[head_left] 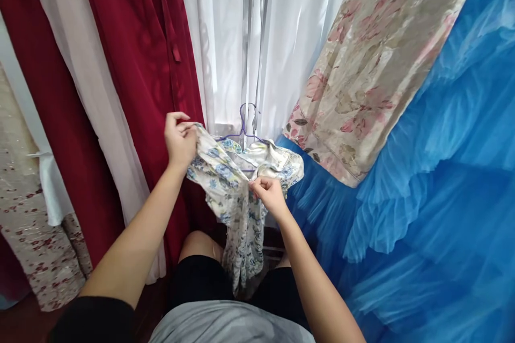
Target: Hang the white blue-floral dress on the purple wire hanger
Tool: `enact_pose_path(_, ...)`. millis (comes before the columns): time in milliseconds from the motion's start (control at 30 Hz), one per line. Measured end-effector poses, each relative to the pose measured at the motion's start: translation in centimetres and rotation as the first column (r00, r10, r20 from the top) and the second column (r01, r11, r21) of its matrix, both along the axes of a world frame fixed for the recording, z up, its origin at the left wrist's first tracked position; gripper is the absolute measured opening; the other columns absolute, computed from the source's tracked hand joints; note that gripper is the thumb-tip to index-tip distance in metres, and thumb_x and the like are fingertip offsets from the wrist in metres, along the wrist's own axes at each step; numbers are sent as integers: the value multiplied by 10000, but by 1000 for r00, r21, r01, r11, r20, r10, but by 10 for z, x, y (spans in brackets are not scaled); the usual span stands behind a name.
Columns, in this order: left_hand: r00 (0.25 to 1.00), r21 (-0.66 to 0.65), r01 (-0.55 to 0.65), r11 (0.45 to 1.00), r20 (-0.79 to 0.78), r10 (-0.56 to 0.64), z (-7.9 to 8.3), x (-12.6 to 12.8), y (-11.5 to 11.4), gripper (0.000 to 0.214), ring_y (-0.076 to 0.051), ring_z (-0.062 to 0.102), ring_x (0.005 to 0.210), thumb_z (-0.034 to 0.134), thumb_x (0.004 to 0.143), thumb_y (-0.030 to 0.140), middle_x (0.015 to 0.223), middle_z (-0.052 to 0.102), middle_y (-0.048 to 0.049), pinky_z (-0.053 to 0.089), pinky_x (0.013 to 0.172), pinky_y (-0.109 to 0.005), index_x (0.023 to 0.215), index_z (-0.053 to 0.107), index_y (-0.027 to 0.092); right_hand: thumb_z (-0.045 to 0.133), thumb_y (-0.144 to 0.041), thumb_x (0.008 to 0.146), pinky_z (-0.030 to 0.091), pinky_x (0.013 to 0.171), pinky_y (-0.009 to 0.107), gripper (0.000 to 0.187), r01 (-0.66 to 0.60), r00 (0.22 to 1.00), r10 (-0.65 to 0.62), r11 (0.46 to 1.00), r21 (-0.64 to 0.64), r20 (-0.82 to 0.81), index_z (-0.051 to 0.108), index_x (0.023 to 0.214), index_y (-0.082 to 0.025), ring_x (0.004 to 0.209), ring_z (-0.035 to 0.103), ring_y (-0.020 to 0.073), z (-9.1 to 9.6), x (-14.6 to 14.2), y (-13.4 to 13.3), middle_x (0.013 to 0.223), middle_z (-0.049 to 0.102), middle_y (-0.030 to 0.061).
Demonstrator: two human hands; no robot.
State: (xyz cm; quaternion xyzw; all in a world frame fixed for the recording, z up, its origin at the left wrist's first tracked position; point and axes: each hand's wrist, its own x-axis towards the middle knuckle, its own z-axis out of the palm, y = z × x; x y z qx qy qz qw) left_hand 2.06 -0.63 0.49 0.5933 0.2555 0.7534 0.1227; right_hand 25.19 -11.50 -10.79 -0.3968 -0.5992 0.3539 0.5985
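Note:
A white dress with a blue floral print (pixel 241 214) hangs in front of me on a purple hanger (pixel 243 124), its skirt falling between my knees. With closed fingers, my left hand (pixel 181 142) pinches the cloth at the dress's left shoulder and pulls it outward. My right hand (pixel 267 193) is closed too, pinching the edge of the front opening near the middle of the chest. The hanger's lower bar shows inside the neckline. Cloth covers the rest of the hanger.
White drapes (pixel 225 37) hang behind the dress. To the left are dark red cloth (pixel 132 37) and a pale pink panel (pixel 86 64). A beige floral garment (pixel 362 80) and blue tulle (pixel 450 198) hang close on the right.

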Motion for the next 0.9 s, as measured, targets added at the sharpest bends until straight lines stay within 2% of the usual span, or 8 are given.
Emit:
enact_pose_path(100,892,-323,49,945,440,104,-34,-38,28,402,-123,674,793,551,687,14,849,624,7,518,711,-215,1005,420,221,694,-394,783,300,471,234,319,-44,999,42,997,-70,-35,579,560,-196,429,423,96,-7,-13,-9,463,553,-30)
enact_pose_path(200,766,-547,187,816,601,227,-90,-47,24,401,-95,603,653,542,624,14,771,580,41,472,632,-199,925,379,223,710,-377,747,292,454,224,292,-61,993,46,988,-139,-106,600,551,-190,416,425,94,-19,-31,-13,446,551,-29)
enact_pose_path(400,778,-623,441,646,624,71,-227,7,-45,354,-116,581,565,672,603,131,694,571,45,496,603,-246,819,407,224,648,-525,747,238,393,232,367,122,907,-217,956,-266,-361,537,589,-214,368,323,86,-71,-23,-33,424,407,-66)
enact_pose_path(500,745,-591,600,539,658,-107,-263,38,-73,381,-150,650,649,743,584,170,797,661,-3,514,606,-246,888,521,230,571,-648,732,235,367,242,440,274,792,-400,908,-317,-461,403,608,-261,359,269,92,-94,8,-48,444,299,-95)
enact_pose_path(600,679,-544,718,435,684,-265,-253,59,-87,472,-169,676,724,823,573,205,866,694,-40,529,626,-243,981,587,219,513,-681,738,331,383,259,438,375,693,-514,856,-357,-505,402,649,-266,379,365,122,-102,35,-56,470,377,-63)
enact_pose_path(700,598,-456,799,393,674,-433,-211,71,-102,504,-142,664,754,852,642,249,890,682,-15,527,655,-216,1063,576,238,475,-689,795,500,530,314,452,390,654,-542,839,-378,-527,550,765,-245,539,580,181,-94,39,-58,643,617,31)
enact_pose_path(800,570,-395,821,411,556,-605,-167,83,-126,371,-128,647,746,809,753,269,889,662,9,517,648,-211,1029,562,256,484,-740,847,544,748,345,556,257,802,-379,917,-307,-461,663,848,-213,828,692,238,-74,22,-62,819,718,91)
enact_pose_path(900,675,-431,731,529,347,-651,-142,92,-148,175,-141,651,778,752,839,279,886,673,-12,520,679,-228,933,614,226,400,-854,853,527,733,346,710,-88,950,-9,952,-293,-313,686,805,-206,838,689,261,-52,-2,-74,714,685,77)
